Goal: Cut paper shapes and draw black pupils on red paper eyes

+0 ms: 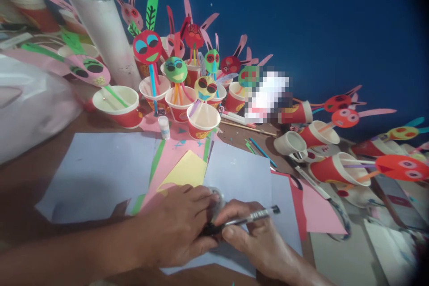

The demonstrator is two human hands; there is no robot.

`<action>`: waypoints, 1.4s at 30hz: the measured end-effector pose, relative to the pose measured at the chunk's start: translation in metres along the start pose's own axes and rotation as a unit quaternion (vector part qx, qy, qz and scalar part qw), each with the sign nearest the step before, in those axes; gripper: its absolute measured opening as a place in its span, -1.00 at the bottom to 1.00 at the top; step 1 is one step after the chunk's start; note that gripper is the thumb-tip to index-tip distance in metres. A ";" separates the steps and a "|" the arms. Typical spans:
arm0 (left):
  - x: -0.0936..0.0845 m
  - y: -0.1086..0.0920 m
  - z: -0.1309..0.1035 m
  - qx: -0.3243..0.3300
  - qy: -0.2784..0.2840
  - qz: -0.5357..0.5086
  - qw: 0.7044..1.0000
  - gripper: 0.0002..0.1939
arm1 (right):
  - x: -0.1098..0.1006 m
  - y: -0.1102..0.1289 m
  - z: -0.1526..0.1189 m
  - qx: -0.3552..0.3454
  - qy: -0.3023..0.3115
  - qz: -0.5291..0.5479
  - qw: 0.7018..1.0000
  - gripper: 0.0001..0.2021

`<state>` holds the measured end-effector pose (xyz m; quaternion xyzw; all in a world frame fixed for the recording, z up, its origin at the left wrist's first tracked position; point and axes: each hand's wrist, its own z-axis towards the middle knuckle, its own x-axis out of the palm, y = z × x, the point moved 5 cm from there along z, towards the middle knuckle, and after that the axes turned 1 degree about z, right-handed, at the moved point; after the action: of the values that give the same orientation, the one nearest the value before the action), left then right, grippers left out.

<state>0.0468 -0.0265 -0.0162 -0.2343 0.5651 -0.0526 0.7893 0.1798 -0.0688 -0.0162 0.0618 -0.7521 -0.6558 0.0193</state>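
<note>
My right hand [256, 237] grips a black-capped pen [256, 215] between thumb and fingers, with its other end low near my left thumb. Beside it, my left hand [182, 223] presses on a clear round object [216, 199] that lies over a pale blue-white sheet [234, 170]; the fingers are curled at its edge. Pieces of yellow paper [187, 170] and pink paper [170, 147] lie just beyond my left hand. Another pale sheet [100, 165] is at the left.
Red-and-white paper cups [204, 120] with paper bunny-like faces on straws stand along the back and right. A small white bottle [164, 128], a white mug [291, 144], a tall cylinder [103, 31], a plastic bag [30, 107] and scissors [343, 221] surround the sheets.
</note>
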 end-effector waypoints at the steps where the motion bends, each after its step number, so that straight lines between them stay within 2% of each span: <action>1: 0.000 -0.001 0.001 0.005 -0.013 0.000 1.000 -0.65 | -0.001 0.001 0.000 -0.025 0.000 -0.013 1.000 -0.91; 3: 0.000 -0.002 0.002 0.018 -0.025 0.001 1.000 -0.66 | -0.006 0.003 -0.002 -0.070 -0.011 -0.048 0.996 -0.90; 5: 0.002 -0.001 0.003 0.018 -0.010 0.016 1.000 -0.64 | -0.009 0.003 -0.005 -0.094 -0.016 -0.084 0.992 -0.89; 11: 0.008 0.000 0.005 0.002 0.048 0.047 0.998 -0.58 | -0.012 0.005 -0.013 -0.111 -0.032 -0.133 0.984 -0.86; 18: 0.008 0.002 0.007 -0.003 0.053 0.022 0.998 -0.65 | -0.013 0.010 -0.015 -0.162 -0.020 -0.157 0.974 -0.81; 26: 0.009 0.004 0.008 -0.018 0.033 0.001 0.999 -0.69 | -0.007 0.011 -0.004 -0.129 -0.033 -0.106 0.985 -0.89; 28: 0.009 0.005 0.007 -0.019 0.028 -0.003 0.999 -0.69 | -0.005 0.013 0.001 -0.123 -0.016 -0.111 0.986 -0.83; 31: 0.008 0.005 0.006 -0.022 0.019 -0.006 1.000 -0.70 | -0.010 0.014 0.003 -0.071 0.018 -0.122 0.990 -0.71; 34: 0.005 0.004 0.006 -0.017 0.003 -0.005 1.000 -0.71 | -0.028 0.028 -0.004 -0.075 -0.014 -0.149 0.986 -0.53; 36: 0.002 0.002 0.007 -0.012 -0.005 -0.002 1.000 -0.70 | -0.040 0.047 -0.011 -0.126 -0.059 -0.225 0.964 -0.47; 37: 0.001 0.002 0.008 -0.009 -0.002 -0.002 1.000 -0.70 | -0.041 0.055 -0.014 -0.145 -0.067 -0.291 0.943 -0.52; 39: 0.000 0.001 0.009 -0.007 0.008 -0.002 1.000 -0.72 | -0.034 0.070 -0.021 -0.226 -0.056 -0.429 0.873 -0.71; 42: 0.000 0.002 0.010 0.002 0.005 -0.001 1.000 -0.72 | -0.012 0.068 -0.026 -0.299 0.005 -0.564 0.770 -0.86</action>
<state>0.0558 -0.0216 -0.0139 -0.2327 0.5684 -0.0557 0.7871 0.1900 -0.0844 0.0556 0.4688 -0.3483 -0.7404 -0.3328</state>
